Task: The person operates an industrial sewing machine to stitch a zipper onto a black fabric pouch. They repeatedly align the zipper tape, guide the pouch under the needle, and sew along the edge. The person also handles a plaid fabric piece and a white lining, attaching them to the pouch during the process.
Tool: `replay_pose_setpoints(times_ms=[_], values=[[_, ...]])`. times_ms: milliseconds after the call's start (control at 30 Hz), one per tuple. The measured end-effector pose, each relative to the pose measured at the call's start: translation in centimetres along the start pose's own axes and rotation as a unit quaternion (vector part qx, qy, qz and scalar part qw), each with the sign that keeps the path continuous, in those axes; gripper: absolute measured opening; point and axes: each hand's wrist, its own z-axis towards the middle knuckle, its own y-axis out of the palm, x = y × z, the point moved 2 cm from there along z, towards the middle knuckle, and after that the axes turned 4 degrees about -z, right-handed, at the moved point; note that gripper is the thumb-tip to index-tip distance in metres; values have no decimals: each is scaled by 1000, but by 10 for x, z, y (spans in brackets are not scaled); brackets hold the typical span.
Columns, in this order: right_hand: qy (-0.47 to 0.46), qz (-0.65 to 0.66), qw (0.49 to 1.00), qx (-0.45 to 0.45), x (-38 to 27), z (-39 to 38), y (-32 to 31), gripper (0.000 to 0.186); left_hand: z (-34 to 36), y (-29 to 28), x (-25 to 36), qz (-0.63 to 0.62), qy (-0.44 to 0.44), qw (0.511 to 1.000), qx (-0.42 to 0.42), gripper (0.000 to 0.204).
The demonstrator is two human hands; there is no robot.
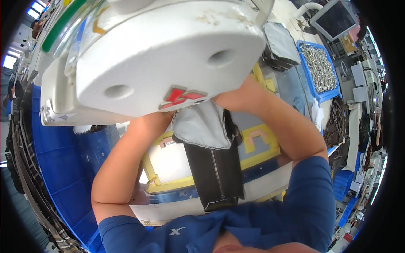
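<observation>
A large white sewing machine head [168,63] fills the upper middle and hides the fingers of both my hands. Below its front edge hangs a black fabric piece [200,173] with a zipper along it and a grey lining [200,126] folded out at its far end. The piece runs back across the work surface toward my chest. My left hand [162,121] reaches under the machine at the left side of the lining. On the other side, my right hand [230,98] goes under the machine head, close to the lining's right edge. What the fingers grip is hidden.
Yellow tape [257,158] marks the work surface. To the right stand a stack of grey-lined black pieces [280,44] and a blue bin [328,97] of small metal parts. A monitor [336,21] is farther back. A large blue tub [63,181] lies along my left.
</observation>
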Motion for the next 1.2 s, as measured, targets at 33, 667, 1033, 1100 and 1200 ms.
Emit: replay_pose_setpoints(times_ms=[33, 667, 1033, 1100, 1200], values=[[1, 8, 1000, 9, 1, -1, 0, 32, -1, -4, 6, 18, -8, 1000, -12, 29], [50, 12, 999, -17, -17, -7, -17, 23, -31, -31, 58, -40, 242, 955, -168, 62], [-12, -44, 999, -6, -34, 0, -16, 31, -39, -30, 57, 52, 229, 957, -171, 67], [-35, -70, 997, 11, -32, 0, -9, 31, -40, -34, 59, 63, 219, 957, -177, 65], [-54, -87, 994, 43, -26, -1, 5, 32, -42, -38, 59, 65, 211, 958, -185, 64]])
